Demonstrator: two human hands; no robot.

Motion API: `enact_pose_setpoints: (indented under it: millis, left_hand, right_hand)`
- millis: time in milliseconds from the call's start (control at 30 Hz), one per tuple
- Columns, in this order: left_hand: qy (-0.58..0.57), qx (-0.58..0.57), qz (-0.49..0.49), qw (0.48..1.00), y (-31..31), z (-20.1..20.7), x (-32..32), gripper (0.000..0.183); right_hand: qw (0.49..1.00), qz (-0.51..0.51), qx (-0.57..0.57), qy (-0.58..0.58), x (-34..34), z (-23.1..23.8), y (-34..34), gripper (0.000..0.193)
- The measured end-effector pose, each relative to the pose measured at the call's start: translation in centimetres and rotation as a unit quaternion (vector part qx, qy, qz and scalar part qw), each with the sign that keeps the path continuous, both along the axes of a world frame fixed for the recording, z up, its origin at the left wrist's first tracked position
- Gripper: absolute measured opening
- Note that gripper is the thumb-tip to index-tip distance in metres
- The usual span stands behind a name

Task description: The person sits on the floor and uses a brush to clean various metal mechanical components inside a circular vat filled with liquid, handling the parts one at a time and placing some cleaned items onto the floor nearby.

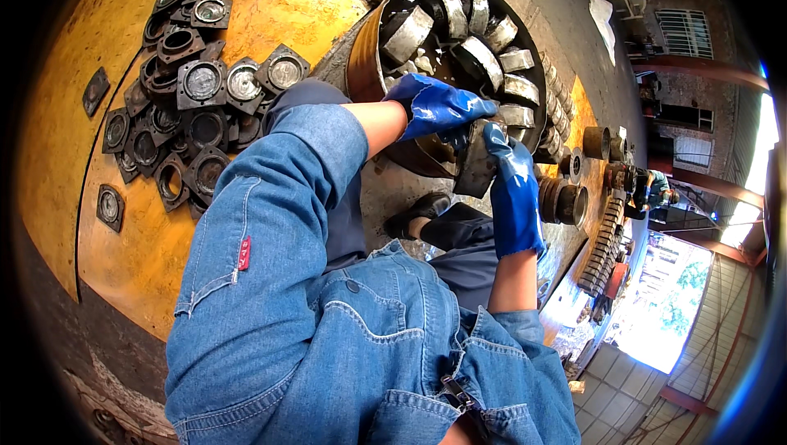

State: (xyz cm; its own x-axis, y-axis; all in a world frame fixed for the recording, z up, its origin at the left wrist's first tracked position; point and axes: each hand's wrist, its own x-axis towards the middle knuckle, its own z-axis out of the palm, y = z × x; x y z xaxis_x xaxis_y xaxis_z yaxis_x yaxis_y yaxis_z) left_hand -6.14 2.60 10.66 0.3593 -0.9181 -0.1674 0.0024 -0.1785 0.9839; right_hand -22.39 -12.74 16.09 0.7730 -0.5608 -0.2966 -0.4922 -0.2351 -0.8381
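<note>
My left hand [443, 106], in a glossy blue glove, reaches across the near rim of a round metal drum [363, 59]. Its fingertips press on the top end of a dark, greasy metal piece [475, 162] with a squared side. From the right, my right hand [515, 191], gloved the same way, has its fingers closed against that piece. The piece is tilted, and its far side is hidden by the gloves. Inside the drum sit several thick metal rings [408, 33], wet and shiny, set around the wall with one [478, 63] nearer the middle.
Left of the drum, many square metal flanges [202, 84] with round centres lie heaped on yellow sheets [49, 158]. To the right stand cylindrical metal sleeves [570, 203] and a long row of ring parts [602, 248]. My shoe [416, 214] rests close below the drum. Another person [656, 191] is farther right.
</note>
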Motion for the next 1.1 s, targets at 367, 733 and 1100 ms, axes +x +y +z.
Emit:
enact_pose_setpoints:
  millis: [367,733,1100]
  left_hand:
    - [0.039,-0.023,0.013,0.999,-0.2,-0.3,-0.2,0.053]
    - [0.093,-0.04,0.019,0.995,-1.4,-1.8,-0.1,0.056]
    - [0.058,-0.029,0.02,0.998,-1.2,-2.1,0.0,0.052]
  right_hand:
    - [0.997,-0.001,-0.041,0.062,0.8,1.0,1.0,0.053]
    - [1.0,0.012,0.014,0.016,0.7,-0.2,-0.3,0.047]
    - [0.999,-0.004,-0.037,0.039,0.4,0.2,0.4,0.047]
